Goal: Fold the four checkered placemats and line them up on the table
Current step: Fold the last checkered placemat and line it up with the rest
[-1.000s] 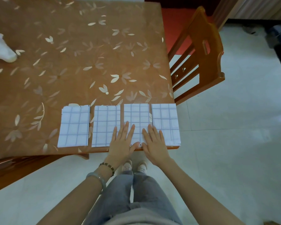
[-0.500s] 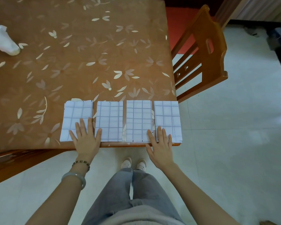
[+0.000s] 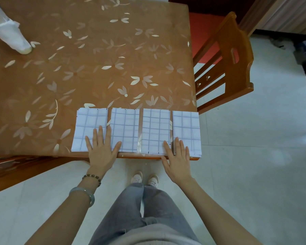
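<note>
right, four folded checkered placemats are lying side by side in a row along the near edge of the table (image 3: 95,68), reaching its near right corner. the left hand (image 3: 102,151) is lying flat with fingers spread, fingertips resting on the near end of the leftmost placemat (image 3: 88,122) and thumb reaching onto the second placemat (image 3: 125,128), palm hanging over the table's near edge. the right hand (image 3: 177,158) is also lying flat, fingers straight and a little apart, pressing down across the narrow gap between the third placemat (image 3: 155,129) and the rightmost placemat (image 3: 186,128). neither hand is pinching anything. a white bundle (image 3: 11,36) is sitting at the table's far left, and a wooden chair (image 3: 233,68) is standing just beside the table's right side.
</note>
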